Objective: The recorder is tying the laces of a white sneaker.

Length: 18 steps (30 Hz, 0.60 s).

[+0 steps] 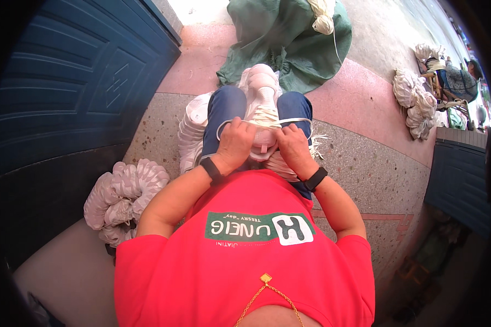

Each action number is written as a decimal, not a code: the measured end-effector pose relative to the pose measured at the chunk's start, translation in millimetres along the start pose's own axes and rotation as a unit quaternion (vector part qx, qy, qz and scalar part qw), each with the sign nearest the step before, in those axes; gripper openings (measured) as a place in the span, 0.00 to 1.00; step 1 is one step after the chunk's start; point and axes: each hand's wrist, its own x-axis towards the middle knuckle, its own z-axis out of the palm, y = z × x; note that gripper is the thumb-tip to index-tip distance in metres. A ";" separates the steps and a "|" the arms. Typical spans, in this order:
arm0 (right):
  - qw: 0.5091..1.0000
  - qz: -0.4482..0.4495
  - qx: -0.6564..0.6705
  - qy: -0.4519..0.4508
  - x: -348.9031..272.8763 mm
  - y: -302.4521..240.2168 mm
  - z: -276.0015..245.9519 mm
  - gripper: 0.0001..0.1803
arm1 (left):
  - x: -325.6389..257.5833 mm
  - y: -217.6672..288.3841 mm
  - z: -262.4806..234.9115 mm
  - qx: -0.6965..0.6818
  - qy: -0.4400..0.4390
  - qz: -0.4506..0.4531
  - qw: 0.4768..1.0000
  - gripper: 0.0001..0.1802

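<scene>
A pale pink and white shoe upper (262, 82) lies between my knees, toe end pointing away from me. Cream shoelaces (264, 115) cross over its opening. My left hand (237, 143) is at the left of the opening, fingers pinched on a lace that loops out beside it. My right hand (293, 146) mirrors it on the right, fingers closed on a lace, with a loop bending over my right knee. Between the hands the heel part of the upper shows a small pull tab. The exact grip of the fingertips is too small to make out.
Stacked white uppers (193, 128) stand beside my left leg. A bundle of uppers (126, 193) sits further left, near a dark blue door (87, 71). Ahead lies green cloth (294, 46) with a cream lace hank (323, 24). More bundles (414, 101) and a seated person are far right.
</scene>
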 end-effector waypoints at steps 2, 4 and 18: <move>0.999 -0.026 -0.040 -0.014 2.4 -2.0 -2.4 0.05 | 4.4 2.7 -3.5 0.046 -0.035 0.049 0.997 0.04; 0.993 -0.028 -0.095 -0.058 8.3 -8.9 -7.1 0.04 | 10.7 8.9 -9.3 0.089 -0.056 0.077 0.991 0.04; 0.911 0.157 0.324 0.201 69.7 3.6 -48.3 0.06 | 97.9 1.6 -53.2 -0.483 -0.044 -0.202 0.851 0.10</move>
